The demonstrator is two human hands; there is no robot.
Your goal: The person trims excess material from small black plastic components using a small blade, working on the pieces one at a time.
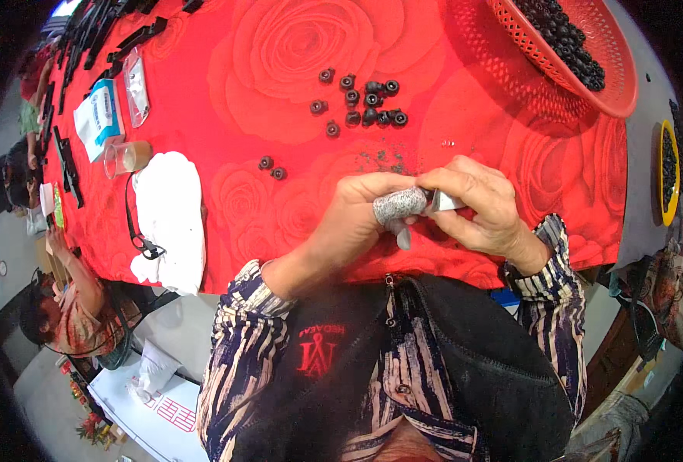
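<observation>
My left hand [338,227] is closed, with a grey speckled wrap [400,205] round one finger. Against it my right hand [484,204] pinches a small flat silvery blade-like piece [445,202]. A bit of something dark shows between the fingertips of both hands; the fingers cover most of it. Just beyond the hands, dark crumbs [388,159] are scattered on the red cloth. Farther off stand several small round black parts [373,100] with holes in their tops. Two more black parts [272,167] lie apart from these, to the left.
A red plastic basket [538,58] of black parts stands far right; a yellow-rimmed tray [669,208] is beyond the table edge. On the left are a white cloth [170,212], a plastic cup [118,160], a blue-and-white packet [101,115] and long black pieces. Another person [87,308] sits lower left.
</observation>
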